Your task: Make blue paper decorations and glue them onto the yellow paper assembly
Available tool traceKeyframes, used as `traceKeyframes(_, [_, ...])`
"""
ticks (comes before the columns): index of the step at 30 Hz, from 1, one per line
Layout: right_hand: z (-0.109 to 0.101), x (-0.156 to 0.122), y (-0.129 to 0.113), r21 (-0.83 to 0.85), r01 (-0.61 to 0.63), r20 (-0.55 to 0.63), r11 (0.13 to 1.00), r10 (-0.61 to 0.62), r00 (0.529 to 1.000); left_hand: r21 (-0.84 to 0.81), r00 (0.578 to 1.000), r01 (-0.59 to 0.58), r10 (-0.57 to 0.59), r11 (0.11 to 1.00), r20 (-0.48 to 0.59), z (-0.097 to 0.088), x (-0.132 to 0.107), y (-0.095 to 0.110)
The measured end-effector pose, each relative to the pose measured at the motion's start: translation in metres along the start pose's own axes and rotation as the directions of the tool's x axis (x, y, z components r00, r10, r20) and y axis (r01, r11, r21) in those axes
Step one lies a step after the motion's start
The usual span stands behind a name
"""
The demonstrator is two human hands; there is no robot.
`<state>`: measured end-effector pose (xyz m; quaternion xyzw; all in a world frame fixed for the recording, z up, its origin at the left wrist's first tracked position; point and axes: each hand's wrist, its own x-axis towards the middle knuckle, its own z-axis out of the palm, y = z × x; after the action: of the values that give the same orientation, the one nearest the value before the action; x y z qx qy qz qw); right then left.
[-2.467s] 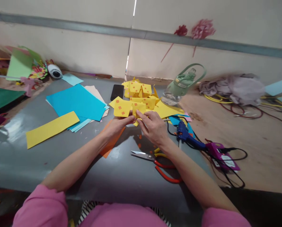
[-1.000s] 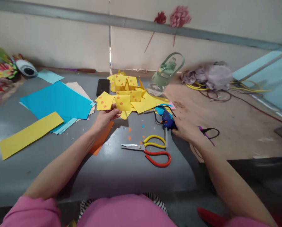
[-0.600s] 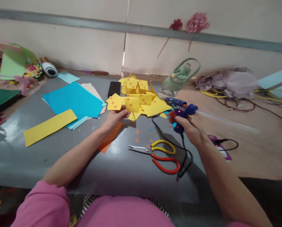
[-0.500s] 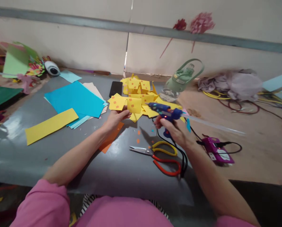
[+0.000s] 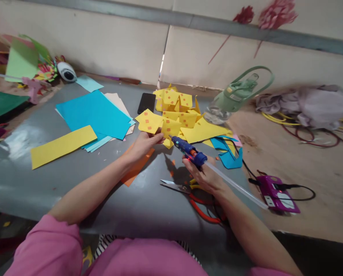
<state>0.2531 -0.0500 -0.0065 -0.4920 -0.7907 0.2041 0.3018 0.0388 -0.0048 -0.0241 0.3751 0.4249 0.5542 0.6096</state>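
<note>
The right grip (image 5: 206,177) is clasping a blue glue gun (image 5: 185,147), its nozzle pointing at the dotted yellow paper (image 5: 170,127) — touching or not, I can't tell. The left grip (image 5: 147,143) is pinching that paper's lower edge over the worktop (image 5: 125,214). Scissors (image 5: 173,186) are lying beneath the right wrist; a bottle (image 5: 234,94) is standing farther back.
</note>
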Motion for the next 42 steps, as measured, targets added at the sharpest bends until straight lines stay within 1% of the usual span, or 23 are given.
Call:
traceKeyframes(5, [-0.0034, -0.0011, -0.0037, -0.052, 0.021, 0.004, 0.998, -0.021, 1.000, 0.025, 1.000, 0.001, -0.001, 1.000, -0.023, 0.0005, -0.0011, 0.0026])
traceKeyframes(11, [-0.0027, 0.0000, -0.0008, -0.096, 0.034, -0.003, 0.995, -0.034, 0.999, 0.063, 1.000, 0.028, -0.027, 0.998, -0.015, 0.0006, -0.0033, 0.0023])
traceKeyframes(15, [-0.0016, 0.0004, -0.0012, -0.091, 0.051, -0.009, 0.995, -0.052, 0.999, 0.066, 1.000, 0.011, -0.011, 0.998, 0.005, -0.0013, -0.0026, 0.0002])
traceKeyframes(19, [-0.0027, 0.0008, -0.0038, -0.077, 0.027, 0.000, 0.997, -0.027, 1.000, 0.060, 1.000, -0.001, 0.001, 0.998, 0.010, -0.0011, -0.0022, 0.0000])
traceKeyframes(25, [-0.0026, 0.0006, -0.0028, -0.069, 0.038, 0.011, 0.997, -0.037, 0.999, 0.053, 1.000, 0.017, -0.017, 0.998, 0.006, 0.0009, -0.0036, 0.0011])
traceKeyframes(29, [-0.0019, -0.0001, -0.0018, -0.084, 0.006, 0.020, 0.996, -0.004, 1.000, 0.066, 1.000, 0.006, -0.007, 0.998, 0.016, 0.0001, -0.0030, 0.0002])
traceKeyframes(35, [-0.0030, -0.0007, -0.0041, -0.098, 0.001, 0.018, 0.995, 0.001, 1.000, 0.078, 1.000, 0.000, -0.002, 0.997, 0.023, -0.0012, -0.0030, -0.0015])
traceKeyframes(40, [-0.0035, 0.0002, -0.0048, -0.095, 0.041, 0.015, 0.995, -0.040, 0.999, 0.053, 1.000, 0.005, -0.006, 0.999, 0.015, 0.0002, -0.0035, -0.0009])
traceKeyframes(42, [-0.0039, 0.0004, -0.0053, -0.096, 0.039, 0.010, 0.995, -0.038, 0.999, 0.048, 1.000, 0.005, -0.006, 0.999, 0.016, 0.0006, -0.0034, -0.0013])
